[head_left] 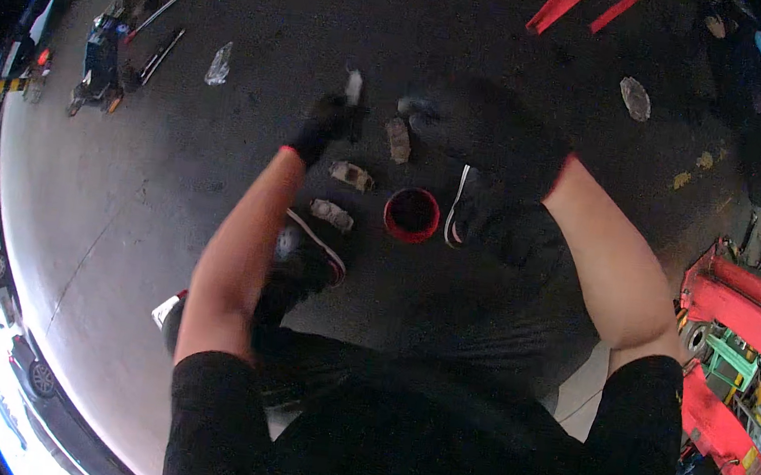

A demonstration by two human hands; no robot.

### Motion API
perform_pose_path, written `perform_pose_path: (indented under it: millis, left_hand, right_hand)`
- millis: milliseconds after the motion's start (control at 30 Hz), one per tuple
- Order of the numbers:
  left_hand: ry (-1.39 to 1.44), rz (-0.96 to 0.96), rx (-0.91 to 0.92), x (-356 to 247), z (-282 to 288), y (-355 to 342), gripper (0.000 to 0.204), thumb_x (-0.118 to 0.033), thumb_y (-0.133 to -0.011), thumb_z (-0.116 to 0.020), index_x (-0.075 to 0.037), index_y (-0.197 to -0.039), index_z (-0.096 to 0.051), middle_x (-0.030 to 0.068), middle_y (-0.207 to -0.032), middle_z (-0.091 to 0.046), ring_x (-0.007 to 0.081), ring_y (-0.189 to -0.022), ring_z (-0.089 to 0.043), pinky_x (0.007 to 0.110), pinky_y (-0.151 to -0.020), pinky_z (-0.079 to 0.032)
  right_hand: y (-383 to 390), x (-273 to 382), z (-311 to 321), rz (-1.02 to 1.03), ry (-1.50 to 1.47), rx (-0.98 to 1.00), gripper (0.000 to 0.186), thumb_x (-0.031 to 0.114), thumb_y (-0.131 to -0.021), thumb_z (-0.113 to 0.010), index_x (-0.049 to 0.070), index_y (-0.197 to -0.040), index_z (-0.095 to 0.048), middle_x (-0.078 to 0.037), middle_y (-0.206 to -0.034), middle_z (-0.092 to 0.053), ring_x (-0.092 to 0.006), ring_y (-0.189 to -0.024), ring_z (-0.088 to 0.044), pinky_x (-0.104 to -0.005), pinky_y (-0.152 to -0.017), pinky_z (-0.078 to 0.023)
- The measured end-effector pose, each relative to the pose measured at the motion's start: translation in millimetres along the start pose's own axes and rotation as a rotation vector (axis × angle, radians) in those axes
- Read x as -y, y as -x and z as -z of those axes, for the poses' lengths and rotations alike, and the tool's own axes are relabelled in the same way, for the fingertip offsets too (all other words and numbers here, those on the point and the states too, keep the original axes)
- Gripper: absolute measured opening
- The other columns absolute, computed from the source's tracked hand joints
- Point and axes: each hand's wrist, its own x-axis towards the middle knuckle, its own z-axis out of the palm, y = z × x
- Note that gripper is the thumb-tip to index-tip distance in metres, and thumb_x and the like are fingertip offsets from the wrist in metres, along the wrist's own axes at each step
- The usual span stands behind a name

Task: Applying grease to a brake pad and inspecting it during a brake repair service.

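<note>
My left hand, in a black glove with a red cuff, is closed on a small pale grey piece whose kind I cannot make out. To its right my right hand, also in a black glove, is smeared and dark. Its fingers cannot be told apart, and a greyish patch shows at their left end. Just below and between the hands lies what looks like a brake pad on the floor. Two similar pads, one upper and one lower, rest nearer to me, beside a round red tub with a dark inside.
My shoes flank the tub. At the far left stand a floor jack and long bars. Crumpled clear plastic and another clear wrapper lie on the dark floor. Red equipment lines the right; cars stand left.
</note>
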Motion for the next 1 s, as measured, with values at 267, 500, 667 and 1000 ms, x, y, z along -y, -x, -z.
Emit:
perform_pose_path:
  millis: [267,500,667,1000]
  left_hand:
    - [0.501,-0.432,-0.24,-140.4,39.4,252.5,0.023,-0.032,-0.099,-0.057,-0.009,-0.105,-0.056,0.004,-0.092,-0.059,0.0152,-0.082,-0.058,0.031,-0.07,-0.048]
    - [1.064,-0.543,-0.36,-121.2,42.5,321.5,0.044,-0.028,-0.1,-0.056,-0.012,-0.141,-0.051,0.0055,-0.098,-0.065,0.0137,-0.072,-0.057,0.028,-0.061,-0.047]
    - [0.754,-0.634,-0.455,-105.8,62.9,324.0,0.045,-0.023,-0.096,-0.062,-0.008,-0.136,-0.051,0.0085,-0.101,-0.065,0.0168,-0.079,-0.062,0.032,-0.071,-0.051]
    - [1.377,-0.601,-0.18,-116.7,79.5,313.4,0.047,-0.036,-0.102,-0.045,-0.004,-0.136,-0.05,0.0158,-0.128,-0.061,0.0298,-0.117,-0.059,0.045,-0.101,-0.048]
  right_hand:
    - [22.1,45.6,-111.9,0.092,0.157,0.346,0.043,0.037,-0.096,-0.054,0.013,-0.132,-0.062,-0.008,-0.139,-0.057,-0.0279,-0.125,-0.056,-0.0392,-0.102,-0.046]
    - [8.9,64.2,-204.6,0.112,0.413,0.673,0.045,0.039,-0.094,-0.056,0.015,-0.132,-0.062,-0.007,-0.141,-0.056,-0.0273,-0.127,-0.055,-0.0403,-0.102,-0.046]
    - [-10.8,47.0,-250.7,0.181,0.592,0.913,0.047,0.04,-0.092,-0.057,0.016,-0.132,-0.062,-0.007,-0.142,-0.055,-0.0268,-0.128,-0.054,-0.0412,-0.102,-0.045]
    - [-31.3,-16.8,-316.6,0.208,0.907,1.298,0.051,0.043,-0.088,-0.059,0.018,-0.132,-0.063,-0.006,-0.145,-0.053,-0.0259,-0.131,-0.051,-0.0428,-0.102,-0.045]
